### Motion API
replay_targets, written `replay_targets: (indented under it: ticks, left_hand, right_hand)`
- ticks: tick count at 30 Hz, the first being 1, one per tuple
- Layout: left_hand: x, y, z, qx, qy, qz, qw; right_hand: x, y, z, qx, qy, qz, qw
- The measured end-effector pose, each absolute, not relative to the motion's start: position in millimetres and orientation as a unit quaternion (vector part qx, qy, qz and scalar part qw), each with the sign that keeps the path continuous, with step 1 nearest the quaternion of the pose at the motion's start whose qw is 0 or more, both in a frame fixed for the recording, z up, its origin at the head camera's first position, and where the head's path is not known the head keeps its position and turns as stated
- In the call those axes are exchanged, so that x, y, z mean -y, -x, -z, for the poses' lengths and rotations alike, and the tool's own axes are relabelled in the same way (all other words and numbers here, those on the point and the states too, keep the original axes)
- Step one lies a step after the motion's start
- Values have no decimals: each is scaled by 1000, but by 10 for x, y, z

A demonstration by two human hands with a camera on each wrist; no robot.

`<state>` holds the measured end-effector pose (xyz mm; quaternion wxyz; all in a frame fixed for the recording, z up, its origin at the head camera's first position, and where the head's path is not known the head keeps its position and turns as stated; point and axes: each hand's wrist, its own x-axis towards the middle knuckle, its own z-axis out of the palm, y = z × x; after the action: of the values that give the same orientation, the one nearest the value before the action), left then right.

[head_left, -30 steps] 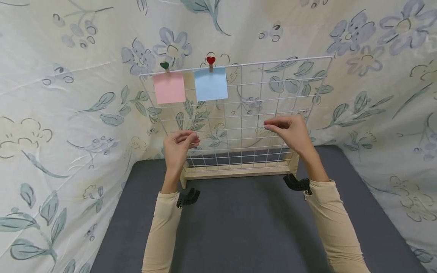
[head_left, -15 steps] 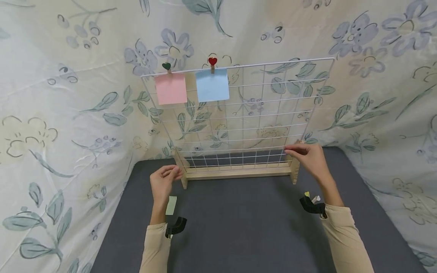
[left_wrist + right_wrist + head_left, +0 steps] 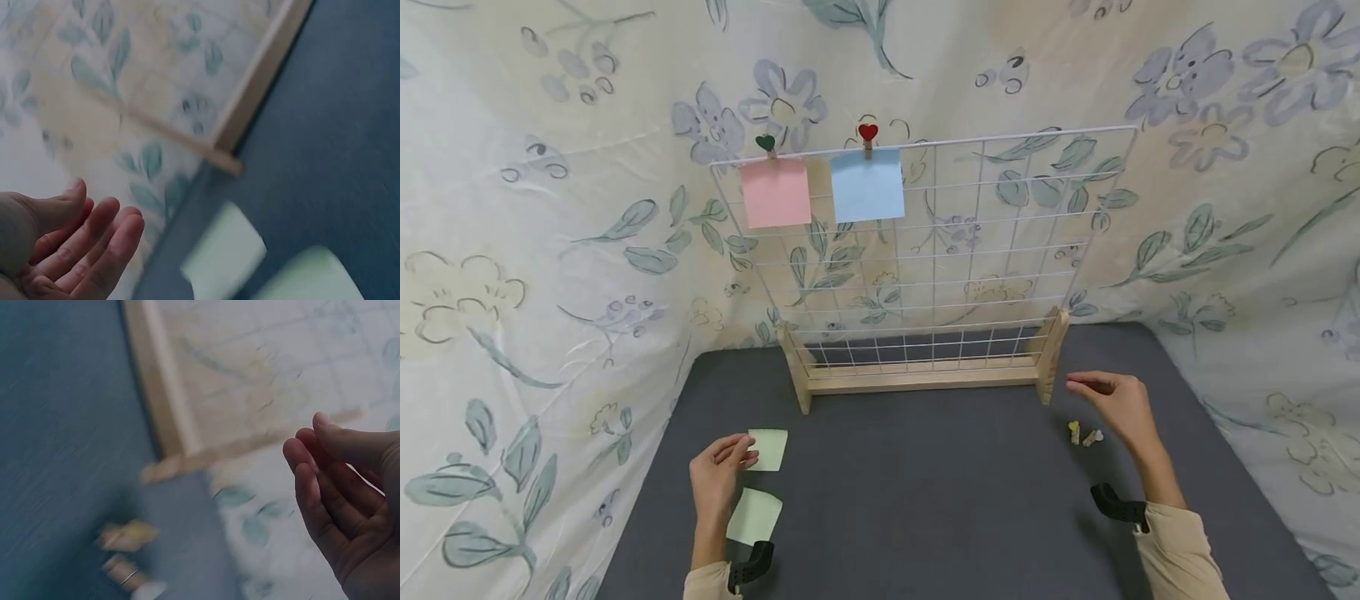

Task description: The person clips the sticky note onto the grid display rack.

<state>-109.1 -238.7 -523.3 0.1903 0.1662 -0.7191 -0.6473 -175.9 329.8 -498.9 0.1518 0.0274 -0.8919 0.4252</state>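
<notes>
My left hand is above the table's left side, close to two pale green sticky notes, the far one and the near one. Its fingers are loosely bent and hold nothing, as the left wrist view confirms. On the right, my right hand hovers just beyond two small wooden clothespins, one with a yellow top and one with a whitish top. Nothing sits between its relaxed fingers. A pink note and a blue note hang from the white wire grid under heart-topped clothespins, green and red.
The grid stands in a wooden base at the back of the dark grey table. Behind and beside it hangs floral fabric. A black camera mount sits on the left wrist, another on the right.
Both hands have come down from in front of the grid and moved apart, the left toward the green notes, the right toward the loose clothespins. These notes and clothespins have come into sight.
</notes>
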Motion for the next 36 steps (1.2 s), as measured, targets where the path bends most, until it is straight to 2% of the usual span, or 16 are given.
replay_targets:
  ticks: [5, 10, 16, 28, 36]
  left_hand:
    - [2581, 871, 5436, 727, -217, 625, 185]
    - [2689, 729, 5548, 763, -266, 569, 153]
    - [2716, 670, 5638, 806, -283, 506, 115]
    - [2639, 669, 5696, 910, -216, 337, 104]
    - [2628, 687, 5717, 918, -208, 320, 109]
  right_hand:
    - [-3491, 1653, 5261, 904, 13, -402, 142]
    - [-3611, 1545, 5497, 915, 75, -373, 137]
    - [-3661, 1477, 5703, 921, 110, -352, 129]
    - [-3596, 1430, 5818, 930, 150, -325, 83]
    - [-3544, 1424, 5799, 925, 115, -341, 117]
